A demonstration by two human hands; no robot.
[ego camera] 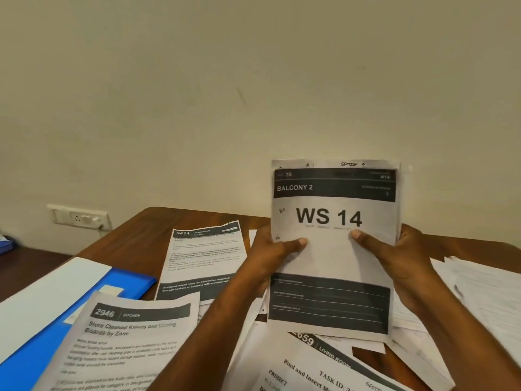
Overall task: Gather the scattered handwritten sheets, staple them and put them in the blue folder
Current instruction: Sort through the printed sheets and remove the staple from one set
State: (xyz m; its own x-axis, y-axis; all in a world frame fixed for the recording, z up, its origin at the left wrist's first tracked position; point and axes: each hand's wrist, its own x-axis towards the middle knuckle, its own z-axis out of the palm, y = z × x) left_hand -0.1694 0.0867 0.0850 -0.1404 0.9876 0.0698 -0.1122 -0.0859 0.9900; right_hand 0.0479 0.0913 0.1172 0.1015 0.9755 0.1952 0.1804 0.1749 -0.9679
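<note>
Both hands were up off the desk, holding one upright stack of sheets [334,249] between them: left hand [270,261] gripped the stack's left edge w/ thumb pressed flat on the front page, right hand [400,266] did the same on the right edge, fingers curled behind & mostly hidden. Going left to right: wall socket [79,217] w/ a plug in it, then the blue folder [84,306] lying open at the desk's left side, a white sheet resting in it & the printed "2946 Kitchen" page [127,342] overlapping its lower corner. Next, the "3414 Living Room" page [203,258] flat on the wooden desk [141,235], just beside the left wrist. Centre: the held stack, front page reading "WS 14 / Balcony 2", a back sheet w/ handwriting poking above the top edge, so edges weren't squared. Under it, more loose pages incl. a "Living Room" page [324,359]. Far right: pile of handwritten sheets [479,292], not yet gathered. No stapler visible. Risks, as I judge them: printed pages getting mixed into the handwritten set, since both kinds overlap; misaligned sheets meaning the staple misses one; thumb-only front grip letting back sheets slip out.
</note>
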